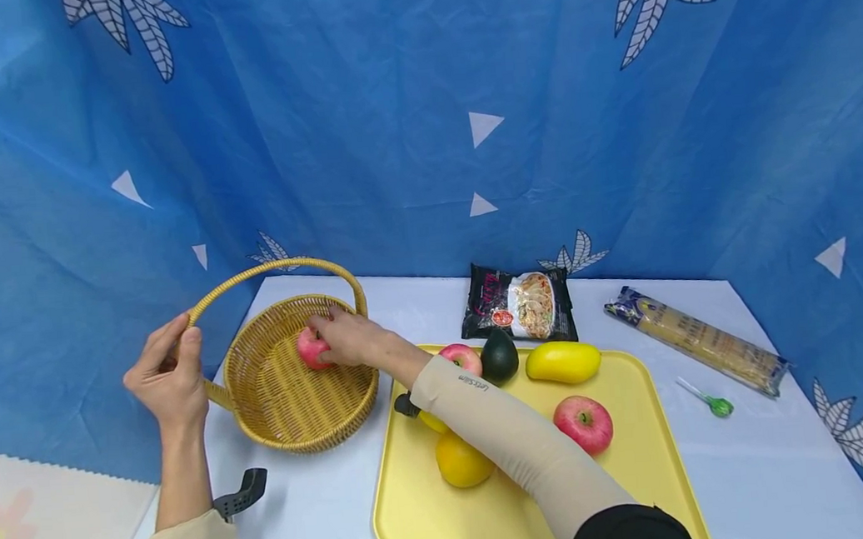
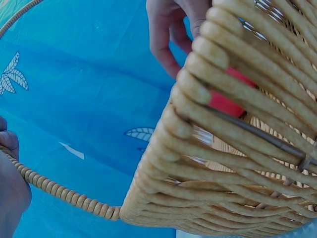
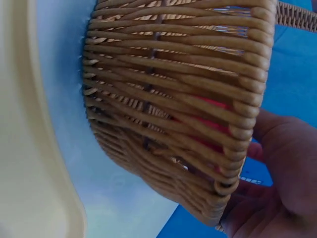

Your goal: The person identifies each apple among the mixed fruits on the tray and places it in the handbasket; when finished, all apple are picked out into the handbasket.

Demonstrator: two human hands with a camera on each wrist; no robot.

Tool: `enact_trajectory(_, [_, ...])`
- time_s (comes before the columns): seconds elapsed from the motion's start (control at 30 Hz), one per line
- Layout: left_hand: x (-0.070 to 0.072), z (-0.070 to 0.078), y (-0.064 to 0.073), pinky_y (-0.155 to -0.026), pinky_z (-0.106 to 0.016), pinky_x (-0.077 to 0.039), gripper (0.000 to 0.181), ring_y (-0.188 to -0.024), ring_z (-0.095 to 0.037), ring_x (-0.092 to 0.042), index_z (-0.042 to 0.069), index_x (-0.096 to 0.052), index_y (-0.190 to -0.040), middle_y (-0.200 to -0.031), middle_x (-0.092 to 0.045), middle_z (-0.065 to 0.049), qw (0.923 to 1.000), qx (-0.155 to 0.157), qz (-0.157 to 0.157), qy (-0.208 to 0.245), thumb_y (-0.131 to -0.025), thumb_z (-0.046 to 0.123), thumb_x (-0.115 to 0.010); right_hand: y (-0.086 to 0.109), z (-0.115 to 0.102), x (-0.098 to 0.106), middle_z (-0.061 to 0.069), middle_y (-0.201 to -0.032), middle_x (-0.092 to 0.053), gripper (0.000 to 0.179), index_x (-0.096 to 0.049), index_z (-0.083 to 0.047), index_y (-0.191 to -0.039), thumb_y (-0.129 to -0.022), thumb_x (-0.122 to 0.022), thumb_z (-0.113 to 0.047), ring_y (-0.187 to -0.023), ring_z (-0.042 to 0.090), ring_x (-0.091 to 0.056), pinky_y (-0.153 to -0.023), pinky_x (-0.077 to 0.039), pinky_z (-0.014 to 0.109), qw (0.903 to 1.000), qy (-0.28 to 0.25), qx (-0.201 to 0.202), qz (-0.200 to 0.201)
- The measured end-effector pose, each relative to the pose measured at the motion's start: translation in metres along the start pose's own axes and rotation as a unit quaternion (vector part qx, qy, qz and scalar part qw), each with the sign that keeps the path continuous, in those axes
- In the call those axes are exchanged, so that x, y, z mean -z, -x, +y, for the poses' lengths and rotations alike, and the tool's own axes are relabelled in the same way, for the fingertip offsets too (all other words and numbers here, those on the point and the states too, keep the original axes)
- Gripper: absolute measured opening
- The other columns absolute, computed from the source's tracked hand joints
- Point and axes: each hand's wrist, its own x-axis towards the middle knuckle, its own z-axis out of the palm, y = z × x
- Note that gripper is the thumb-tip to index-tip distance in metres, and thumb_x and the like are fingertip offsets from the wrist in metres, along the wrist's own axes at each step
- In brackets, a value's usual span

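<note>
A round woven wicker basket point(image 1: 299, 375) stands on the left of the table, its arched handle point(image 1: 281, 266) raised. My left hand point(image 1: 171, 371) pinches the handle's left side between thumb and fingers; the left wrist view shows part of this hand point(image 2: 12, 183) at the handle. Inside the basket, my right hand point(image 1: 354, 337) holds a red apple point(image 1: 311, 349) by its top and side, over the woven bottom. Through the basket's slats the apple shows as a red patch point(image 3: 205, 124) in the right wrist view. Whether it touches the bottom I cannot tell.
Beneath my right forearm lies a yellow tray point(image 1: 413, 538) with an orange point(image 1: 462, 461), an apple point(image 1: 583, 423), another apple point(image 1: 462, 357), an avocado point(image 1: 499, 357) and a mango point(image 1: 562, 362). Behind and right are a black food packet point(image 1: 517, 304), a noodle pack point(image 1: 699, 338) and a lollipop point(image 1: 717, 406).
</note>
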Motion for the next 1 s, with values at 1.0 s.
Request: enact_trajectory(1.0, [0.001, 0.0, 0.001, -0.053, -0.011, -0.039, 0.023, -0.057, -0.005, -0.05, -0.02, -0.069, -0.104, -0.095, -0.077, -0.009, 0.9995, 0.011, -0.005, 0.028, -0.085, -0.009, -0.073, 0.013, 0.007, 0.007, 0.006, -0.139, -0.047, 0.065, -0.038, -0.024, -0.153, -0.097, -0.066, -0.041, -0.104, 0.012, -0.056, -0.08, -0.05, 0.027, 0.9996, -0.022, 0.013, 0.009])
